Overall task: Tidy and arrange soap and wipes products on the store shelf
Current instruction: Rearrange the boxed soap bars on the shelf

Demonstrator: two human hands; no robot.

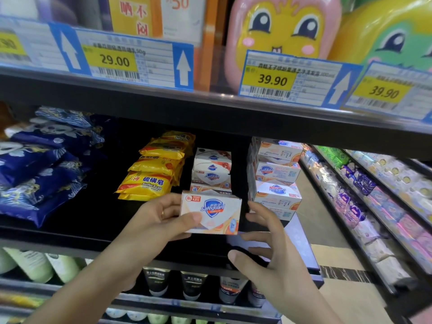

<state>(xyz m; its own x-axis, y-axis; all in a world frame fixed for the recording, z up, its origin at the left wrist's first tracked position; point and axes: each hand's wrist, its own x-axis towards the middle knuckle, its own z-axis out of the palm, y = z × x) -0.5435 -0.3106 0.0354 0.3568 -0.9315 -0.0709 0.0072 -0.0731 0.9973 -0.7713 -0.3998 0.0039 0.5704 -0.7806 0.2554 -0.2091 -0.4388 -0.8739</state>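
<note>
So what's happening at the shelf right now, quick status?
Left hand gripping Safeguard soap box. Right hand open beside it, empty. Box at front of the Safeguard stack; nothing blocking.

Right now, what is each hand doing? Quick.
Left hand: closed on the Safeguard soap box, thumb across its front.
Right hand: open, fingers spread beside the box, holding nothing.
</note>
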